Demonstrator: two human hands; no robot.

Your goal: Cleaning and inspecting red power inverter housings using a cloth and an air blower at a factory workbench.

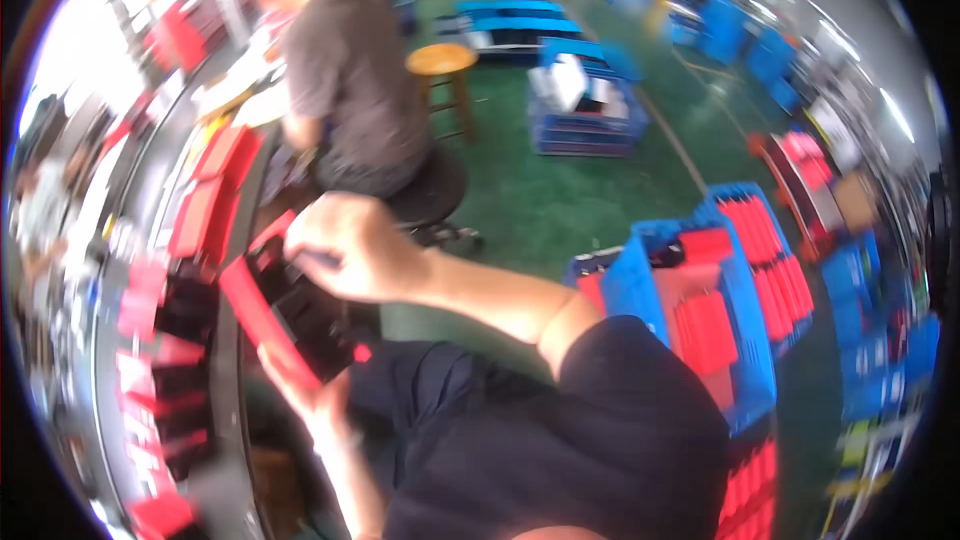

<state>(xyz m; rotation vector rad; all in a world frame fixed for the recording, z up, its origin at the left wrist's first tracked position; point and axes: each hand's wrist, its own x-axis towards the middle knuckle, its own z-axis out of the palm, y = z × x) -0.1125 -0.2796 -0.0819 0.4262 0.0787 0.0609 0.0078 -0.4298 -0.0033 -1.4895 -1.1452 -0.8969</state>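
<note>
Both hands clamp one flat red-and-black case (290, 315), tilted above the lap beside the desk (225, 380): the right hand (345, 255) curls its grip over the upper edge, fingers pressed onto the black inner side, while the left hand (305, 390) cups the lower edge from beneath (its fingers mostly hidden). Largest nearby, blue plastic crates (740, 310) stand on the green floor (545, 195), packed with flat red pieces. Another person (350, 80) sits on a round black stool (430, 190). Similar red and black cases (200, 225) line the desk.
</note>
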